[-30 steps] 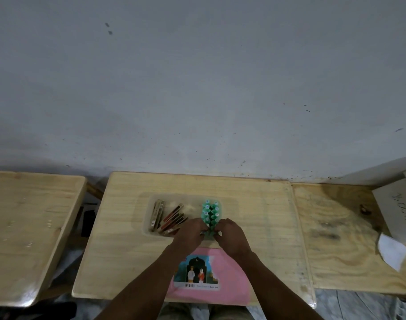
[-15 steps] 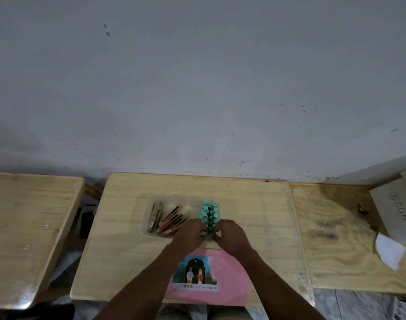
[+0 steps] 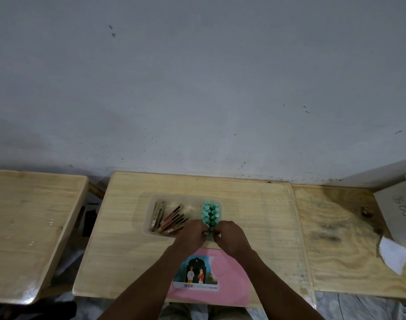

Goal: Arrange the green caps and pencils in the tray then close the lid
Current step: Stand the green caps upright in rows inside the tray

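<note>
Pale wooden desk (image 3: 255, 227) is sitting at lower centre, carrying a clear plastic tray (image 3: 148, 213) and, nearer the bottom edge, a pink printed lid (image 3: 229, 280). Brown pencils (image 3: 172, 219) are lying in the tray's left part, upright green caps (image 3: 210, 211) are standing clustered in its right part. Left hand (image 3: 191, 234) and right hand (image 3: 232, 235) are both pinching at the caps' near end, grip contents too small to tell.
</note>
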